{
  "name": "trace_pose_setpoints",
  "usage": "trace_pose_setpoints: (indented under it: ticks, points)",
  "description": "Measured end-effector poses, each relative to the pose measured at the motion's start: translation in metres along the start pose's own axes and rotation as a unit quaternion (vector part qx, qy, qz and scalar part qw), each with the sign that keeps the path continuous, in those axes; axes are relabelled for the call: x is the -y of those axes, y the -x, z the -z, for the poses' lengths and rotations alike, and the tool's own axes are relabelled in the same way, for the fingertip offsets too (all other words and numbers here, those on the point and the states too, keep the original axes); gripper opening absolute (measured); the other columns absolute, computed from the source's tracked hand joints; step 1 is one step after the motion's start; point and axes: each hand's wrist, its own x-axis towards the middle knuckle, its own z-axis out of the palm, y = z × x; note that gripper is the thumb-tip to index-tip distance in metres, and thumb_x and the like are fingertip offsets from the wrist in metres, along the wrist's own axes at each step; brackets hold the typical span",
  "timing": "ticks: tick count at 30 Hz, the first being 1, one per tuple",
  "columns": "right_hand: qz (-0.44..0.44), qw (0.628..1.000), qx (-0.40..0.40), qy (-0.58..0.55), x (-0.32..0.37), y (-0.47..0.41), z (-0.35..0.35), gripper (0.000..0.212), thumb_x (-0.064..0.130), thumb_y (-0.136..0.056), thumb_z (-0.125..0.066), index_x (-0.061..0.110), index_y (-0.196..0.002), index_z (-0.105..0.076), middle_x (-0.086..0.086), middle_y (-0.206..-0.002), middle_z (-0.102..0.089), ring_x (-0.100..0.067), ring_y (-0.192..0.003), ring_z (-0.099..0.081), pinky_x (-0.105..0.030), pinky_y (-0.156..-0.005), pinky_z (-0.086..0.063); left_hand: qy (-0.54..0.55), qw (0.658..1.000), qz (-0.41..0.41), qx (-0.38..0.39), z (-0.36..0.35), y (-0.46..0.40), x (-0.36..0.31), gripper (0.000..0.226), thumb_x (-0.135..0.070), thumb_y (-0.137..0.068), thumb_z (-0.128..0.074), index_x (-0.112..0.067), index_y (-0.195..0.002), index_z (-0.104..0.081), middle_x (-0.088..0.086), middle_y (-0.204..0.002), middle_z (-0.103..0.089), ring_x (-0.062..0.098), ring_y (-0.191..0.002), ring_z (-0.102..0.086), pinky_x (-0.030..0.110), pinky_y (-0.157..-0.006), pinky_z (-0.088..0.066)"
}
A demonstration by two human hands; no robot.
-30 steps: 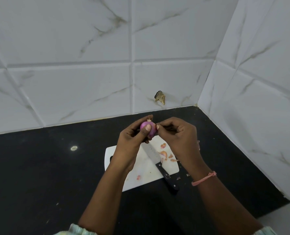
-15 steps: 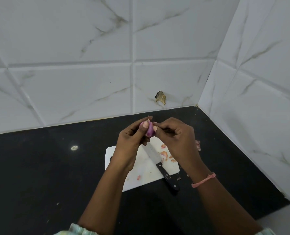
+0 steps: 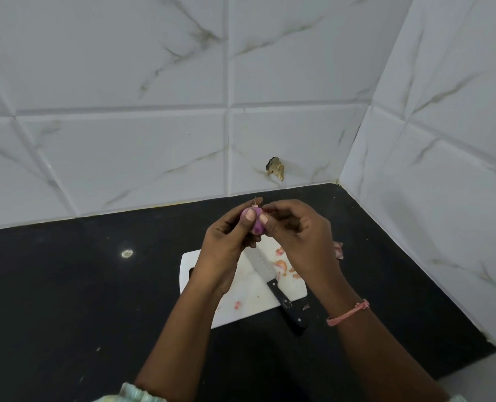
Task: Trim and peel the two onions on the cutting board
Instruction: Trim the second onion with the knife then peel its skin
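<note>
1. While both hands hover above a black counter set in a corner of white marble-veined tile walls, a chipped hole shows in the tile beyond them.
2. The left hand curls round one small purple onion, thumb on its face.
3. The right hand pinches the same onion from the other side, fingers curled in.
4. Below the hands lies one white cutting board; one black-handled knife rests on it under the right wrist.
5. Peel scraps are scattered beneath the right hand, and more skin sits just past it.
6. One pink band circles the right wrist.
7. Only one onion can be counted.
</note>
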Motion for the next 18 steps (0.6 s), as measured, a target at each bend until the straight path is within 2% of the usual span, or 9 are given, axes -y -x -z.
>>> trace_pose_setpoints:
  ticks: [4, 8, 10, 18]
  points:
    - [0.017, 1.0, 0.002, 0.014, -0.002, 0.001, 0.0, 0.013, 0.014, -0.091, -0.068, 0.008, -0.102, -0.072, -0.001, -0.094, -0.071, -0.014, -0.088, -0.07, -0.028, -0.076, -0.059, -0.006, 1.0, -0.013, -0.02, -0.001, 0.0, 0.001, 0.043, -0.036, -0.078, -0.067, -0.021, -0.118, -0.07, 0.005, -0.113, -0.074, 0.018, -0.099, -0.068, 0.024, -0.078, -0.057]
    - [0.054, 0.995, -0.007, 0.084, 0.001, 0.002, 0.001, 0.01, 0.015, -0.09, -0.068, 0.01, -0.099, -0.07, 0.005, -0.09, -0.071, -0.005, -0.084, -0.067, -0.011, -0.074, -0.052, -0.016, 0.999, -0.024, -0.039, -0.003, 0.0, 0.001, 0.048, -0.036, -0.078, -0.069, -0.018, -0.122, -0.069, 0.006, -0.118, -0.073, 0.022, -0.105, -0.069, 0.022, -0.076, -0.057]
    - [0.065, 0.99, 0.006, 0.125, 0.0, 0.002, 0.0, 0.011, 0.016, -0.091, -0.067, 0.01, -0.1, -0.069, 0.004, -0.091, -0.069, -0.003, -0.084, -0.065, -0.009, -0.074, -0.05, -0.023, 0.998, -0.026, -0.046, -0.002, -0.001, 0.001, 0.049, -0.037, -0.077, -0.07, -0.018, -0.122, -0.07, 0.005, -0.117, -0.073, 0.022, -0.104, -0.069, 0.022, -0.075, -0.057]
    - [0.021, 0.968, 0.111, 0.222, -0.012, -0.006, 0.003, 0.01, 0.021, -0.098, -0.053, 0.015, -0.105, -0.057, 0.007, -0.097, -0.056, -0.008, -0.083, -0.058, -0.021, -0.073, -0.052, -0.058, 0.997, -0.021, -0.045, 0.002, 0.0, 0.001, 0.045, -0.034, -0.078, -0.069, -0.015, -0.119, -0.071, 0.007, -0.11, -0.074, 0.019, -0.095, -0.069, 0.02, -0.071, -0.057]
